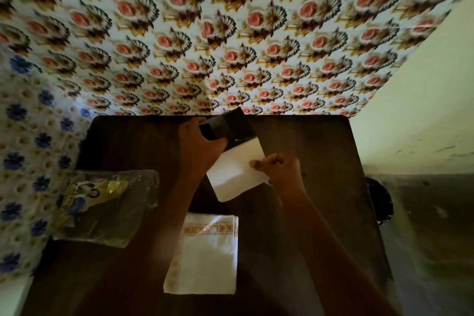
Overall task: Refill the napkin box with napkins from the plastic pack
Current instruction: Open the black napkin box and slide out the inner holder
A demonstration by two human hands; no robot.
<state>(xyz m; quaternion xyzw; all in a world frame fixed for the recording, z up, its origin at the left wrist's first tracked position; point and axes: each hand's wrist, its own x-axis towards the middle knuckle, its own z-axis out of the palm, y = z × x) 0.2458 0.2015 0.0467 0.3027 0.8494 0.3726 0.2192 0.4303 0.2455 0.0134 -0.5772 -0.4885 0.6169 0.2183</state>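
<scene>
White napkin (236,172) is pinched by the right hand (279,172) at the black napkin box (228,126), which is gripped by the left hand (197,146).

Bare table (307,161) lay open to my right; the plastic pack (107,208) blocked the left, the napkin stack (205,254) the near middle.

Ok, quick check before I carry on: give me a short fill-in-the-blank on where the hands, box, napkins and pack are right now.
1. The left hand grips the dark ____ at the table's far edge.
2. The right hand pinches a plain white ____ that reaches into the napkin box.
3. The stack of napkins nearest the camera has an ____ patterned border.
4. The plastic pack lies to the ____ of that stack.

Missing words: napkin box; napkin; orange; left
</scene>
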